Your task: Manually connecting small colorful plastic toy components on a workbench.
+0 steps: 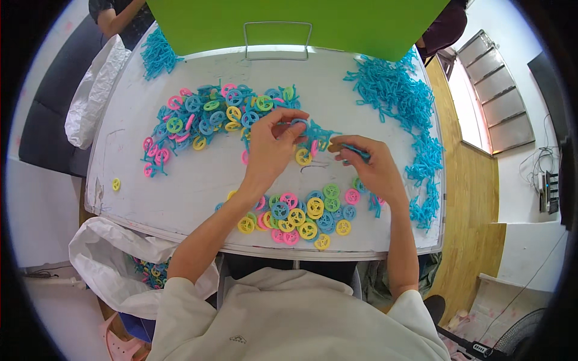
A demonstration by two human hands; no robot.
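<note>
Wheels (296, 217) near apparently remain; far-left heap (211, 113) seemingly done; left hand (276, 135) pinches blue wheel (300, 123), right hand (374, 165) blue stick (359, 151).

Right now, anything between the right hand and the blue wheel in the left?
Yes, in this view: a clump of blue stick pieces shows in the gap between the right hand and the blue wheel, a pink wheel at its lower edge. Can't tell if it's raised or on the table.

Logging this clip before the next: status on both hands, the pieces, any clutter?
Left hand pinching blue wheel. Right hand gripping blue stick pieces. Yellow wheel between hands; wheel pile nearer the body.
</note>
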